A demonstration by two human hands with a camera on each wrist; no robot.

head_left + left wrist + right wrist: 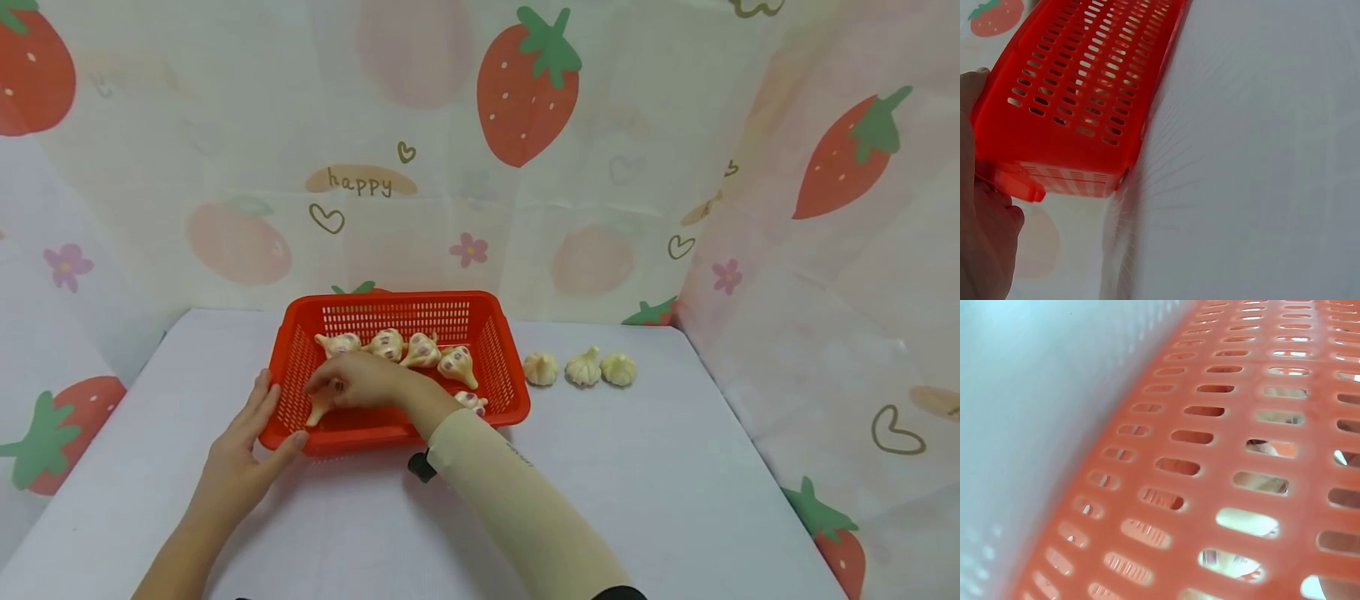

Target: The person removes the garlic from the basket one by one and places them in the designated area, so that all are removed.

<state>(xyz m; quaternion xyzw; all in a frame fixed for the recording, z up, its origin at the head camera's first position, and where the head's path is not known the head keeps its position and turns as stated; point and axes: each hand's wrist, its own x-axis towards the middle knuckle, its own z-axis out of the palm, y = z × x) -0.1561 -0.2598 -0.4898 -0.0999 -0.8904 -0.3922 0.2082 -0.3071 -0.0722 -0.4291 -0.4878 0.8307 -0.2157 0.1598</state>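
A red plastic basket (517,392) with slotted sides stands on the table and holds several garlic bulbs. My left hand (243,450) grips its near left corner, thumb at the front rim and fingers along the left side; in the left wrist view the fingers (997,225) curl under the rim. My right hand (363,379) reaches inside and pinches a garlic bulb (320,408) at the left end, partly hidden by the fingers. Behind it lies a row of garlic bulbs (422,350). Another bulb (471,403) is partly covered by the right forearm.
Three paler garlic bulbs (583,367) lie in a row on the white tablecloth (645,467), right of the basket. Strawberry-print cloth (600,167) hangs behind and beside the table. In the right wrist view the slotted basket wall (1210,456) fills much of the frame.
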